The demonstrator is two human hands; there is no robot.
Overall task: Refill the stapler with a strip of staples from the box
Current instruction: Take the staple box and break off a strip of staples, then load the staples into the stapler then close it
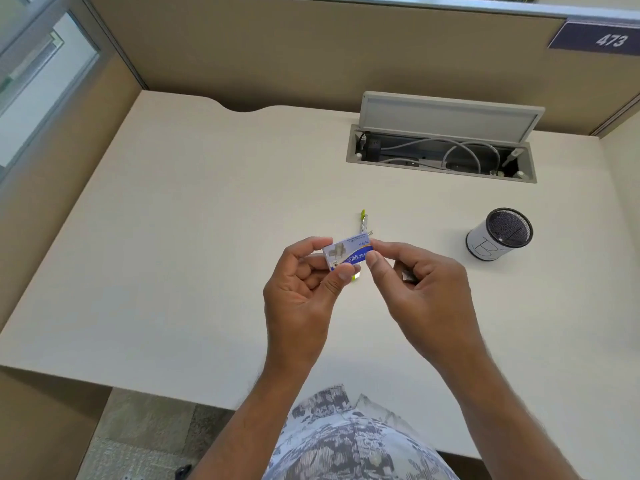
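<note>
A small blue and white staple box (347,253) is held above the middle of the desk. My left hand (304,289) grips its left end between thumb and fingers. My right hand (415,282) pinches the box's right end with thumb and forefinger. Behind and under the box lies the stapler (362,221), a thin silver and lime-green one, flat on the desk and opened out; the box and my fingers hide most of it, and a green tip shows below the box.
The cream desk (207,220) has a white pen cup (498,233) with a dark mesh inside at the right. Behind it an open cable hatch (441,154) with its lid raised holds cables. Beige partition walls close the back and left.
</note>
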